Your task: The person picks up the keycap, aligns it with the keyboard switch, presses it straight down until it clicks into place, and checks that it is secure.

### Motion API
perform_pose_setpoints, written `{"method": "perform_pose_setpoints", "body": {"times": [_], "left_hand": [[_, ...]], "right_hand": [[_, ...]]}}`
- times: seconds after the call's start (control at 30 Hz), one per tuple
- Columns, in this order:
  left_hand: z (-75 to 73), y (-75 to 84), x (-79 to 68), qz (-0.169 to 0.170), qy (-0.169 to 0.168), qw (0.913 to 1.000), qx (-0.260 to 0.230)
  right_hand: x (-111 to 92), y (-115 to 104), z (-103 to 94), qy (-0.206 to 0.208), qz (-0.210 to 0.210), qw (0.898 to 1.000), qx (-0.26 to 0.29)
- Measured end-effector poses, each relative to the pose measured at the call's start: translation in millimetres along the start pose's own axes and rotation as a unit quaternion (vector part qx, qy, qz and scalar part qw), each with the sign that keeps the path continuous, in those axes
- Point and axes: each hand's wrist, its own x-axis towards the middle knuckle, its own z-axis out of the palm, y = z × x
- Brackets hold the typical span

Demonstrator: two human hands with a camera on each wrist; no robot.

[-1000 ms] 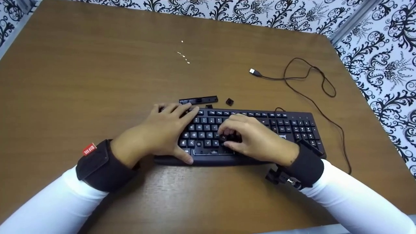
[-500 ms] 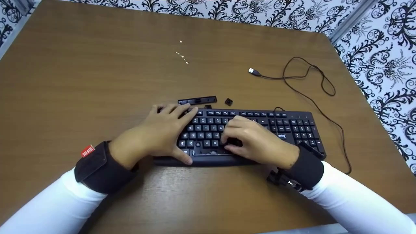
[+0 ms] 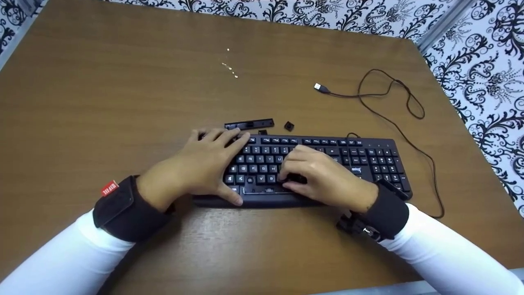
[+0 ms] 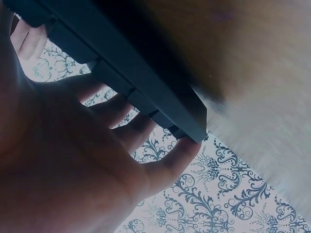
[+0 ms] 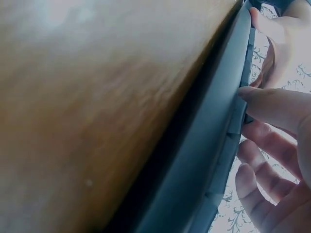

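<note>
A black keyboard (image 3: 262,200) lies on the wooden table, its spacebar slot (image 3: 256,190) bare and one key above it lacking its cap. My left hand (image 3: 204,164) rests spread across the keyboard's left end, thumb on the front edge and fingertips at the back edge. Over the lower letter rows, right of the middle, my right hand (image 3: 317,176) is curled, thumb and index finger pinching a keycap (image 5: 238,114) on the board. The palm and fingers hide most of that key in the head view. The other fingers (image 5: 250,184) curl loosely above the keys.
Behind the keyboard lie a detached spacebar (image 3: 249,124), a loose keycap (image 3: 289,126) and another small black piece (image 3: 263,132). The USB cable (image 3: 393,123) loops on the table at the right. Several tiny pale bits (image 3: 230,69) lie farther back.
My right hand has shifted slightly right, its thumb and fingers drawing closer over the keys. The left hand stays in place, and the camera view has tilted a little.
</note>
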Motion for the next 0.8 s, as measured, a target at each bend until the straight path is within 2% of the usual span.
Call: {"method": "perform_pose_setpoints", "body": {"times": [0.3,0.57,0.8], "left_hand": [[-2.0,0.7,1.2,-0.002,-0.004,1.0000,0.007],[-1.5,1.7,0.7,-0.003,-0.009,0.9999,0.005],[-0.5,1.1,-0.3,-0.005,-0.008,0.9999,0.006]], "right_hand": [[1.0,-1.1,-3.7,-0.011,-0.003,0.999,-0.030],[0.7,-0.3,-2.0,0.009,-0.016,0.999,-0.032],[-0.2,-1.6,-0.9,0.013,-0.004,0.999,-0.033]]}}
